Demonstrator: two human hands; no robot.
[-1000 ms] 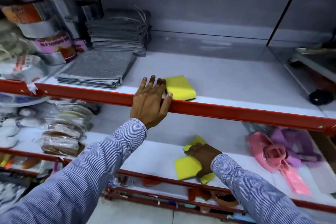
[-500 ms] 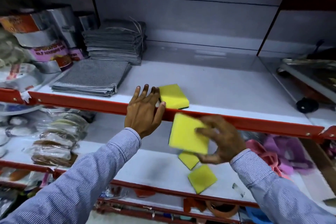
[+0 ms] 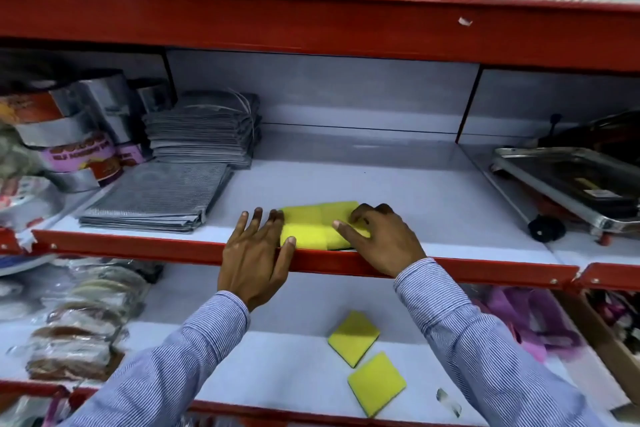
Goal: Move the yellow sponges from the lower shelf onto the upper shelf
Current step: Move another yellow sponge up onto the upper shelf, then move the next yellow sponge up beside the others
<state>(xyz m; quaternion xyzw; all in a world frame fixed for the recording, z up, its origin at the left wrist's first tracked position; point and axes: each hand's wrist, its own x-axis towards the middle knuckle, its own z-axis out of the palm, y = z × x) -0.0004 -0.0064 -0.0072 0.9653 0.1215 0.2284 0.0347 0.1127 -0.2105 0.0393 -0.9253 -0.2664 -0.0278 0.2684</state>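
Fingers [image 3: 362, 218] of the right hand [image 3: 381, 239] curl down onto the yellow sponges [image 3: 311, 224] on the upper shelf [image 3: 433, 204], pressing their right side, though whether they pinch a sponge or only rest on it cannot be told. Just left of them, the left hand [image 3: 254, 260] lies flat and spread over the red front rail [image 3: 138, 246], its thumb tip touching the near sponge's edge and holding nothing. Further left of the fingers lie flat grey mesh pads [image 3: 156, 201], with a taller tied stack [image 3: 204, 128] behind and foil rolls [image 3: 69, 125] beyond. Well to the right sits a steel tray on wheels [image 3: 571, 184], apart from the sponges. Behind the fingers the shelf surface is bare up to the grey back wall. Below the hands, on the lower shelf [image 3: 277, 357], two more yellow sponges lie apart from each other, one [image 3: 353, 338] nearer the back and one [image 3: 376, 383] by the front edge, both between the striped sleeves [image 3: 467, 340].
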